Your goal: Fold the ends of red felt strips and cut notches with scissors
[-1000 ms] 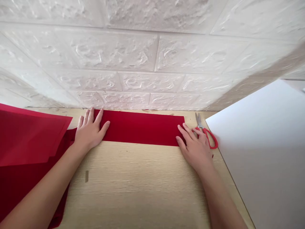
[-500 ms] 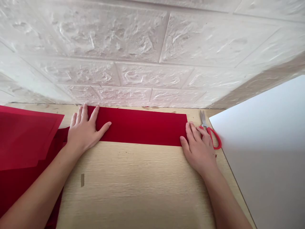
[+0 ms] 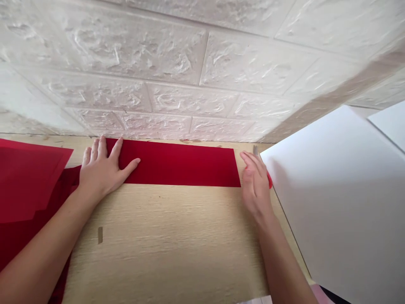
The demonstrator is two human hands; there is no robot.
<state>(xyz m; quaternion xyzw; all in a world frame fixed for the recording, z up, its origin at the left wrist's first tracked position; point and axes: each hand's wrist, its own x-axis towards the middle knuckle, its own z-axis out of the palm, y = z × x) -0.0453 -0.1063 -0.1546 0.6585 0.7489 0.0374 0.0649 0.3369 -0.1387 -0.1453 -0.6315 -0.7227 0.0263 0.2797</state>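
Note:
A dark red rectangular sheet point(image 3: 183, 164) lies flat on the pale wooden table point(image 3: 164, 236), close to the wall. My left hand point(image 3: 103, 169) rests spread on the sheet's left end, thumb pointing right. Just past its right edge is my right hand point(image 3: 255, 181), turned on its side with fingers extended and close together; nothing shows in its grasp. Red-handled scissors point(image 3: 270, 180) lie beneath and beside my right hand, mostly covered by it, with part of the blades showing above.
More red sheets point(image 3: 31, 181) are piled at the left, under and beside my left forearm. A large white board or sheet point(image 3: 335, 194) takes up the right side. A white textured brick-pattern wall point(image 3: 171, 55) rises behind the table.
My right hand has come off the red sheet's right end and turned onto its side, covering more of the scissors. The view has shifted a little to the right. My left hand stays on the sheet.

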